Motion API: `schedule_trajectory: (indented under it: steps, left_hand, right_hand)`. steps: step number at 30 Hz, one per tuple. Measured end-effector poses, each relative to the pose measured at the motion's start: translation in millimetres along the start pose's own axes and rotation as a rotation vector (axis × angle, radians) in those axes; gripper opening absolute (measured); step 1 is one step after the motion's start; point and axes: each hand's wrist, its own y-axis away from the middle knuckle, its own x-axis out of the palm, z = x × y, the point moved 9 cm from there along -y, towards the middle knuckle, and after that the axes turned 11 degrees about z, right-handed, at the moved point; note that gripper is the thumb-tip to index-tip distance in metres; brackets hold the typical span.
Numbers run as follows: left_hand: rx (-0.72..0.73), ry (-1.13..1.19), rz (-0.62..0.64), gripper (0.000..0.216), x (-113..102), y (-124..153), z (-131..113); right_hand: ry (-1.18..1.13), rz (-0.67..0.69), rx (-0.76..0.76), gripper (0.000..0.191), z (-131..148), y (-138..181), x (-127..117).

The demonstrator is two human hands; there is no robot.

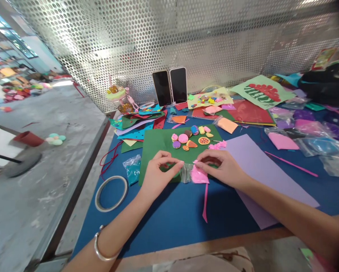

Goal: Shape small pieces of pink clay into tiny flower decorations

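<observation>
Both my hands meet over a small clear plastic bag of pink clay (197,175) at the near edge of a green paper sheet (158,145). My left hand (160,170) pinches the bag's left end, fingers closed. My right hand (222,166) pinches its right end, fingers curled. Beyond them on the green sheet lie several small coloured clay pieces (190,136). A pink strip (205,202) hangs down from the bag onto the blue tabletop (169,219).
A roll of tape (111,193) lies at the near left, beside a small bag of teal clay (133,169). A lilac paper sheet (257,170) lies at the right. Two phones (170,87) lean on the perforated metal wall. Bags of clay and craft papers crowd the far right.
</observation>
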Motion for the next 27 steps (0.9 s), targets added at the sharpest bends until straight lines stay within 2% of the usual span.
schedule_trajectory:
  steps: [8,20,27]
  left_hand:
    - [0.070,0.215,0.090,0.019,16,11,-16]
    - [0.112,0.228,0.142,0.021,22,12,-18]
    - [0.179,0.092,0.135,0.020,21,15,-29]
  right_hand:
    - [-0.026,-0.083,-0.037,0.009,5,2,0]
    - [-0.069,-0.035,-0.010,0.015,2,2,3]
    - [-0.047,-0.015,-0.027,0.014,6,2,5]
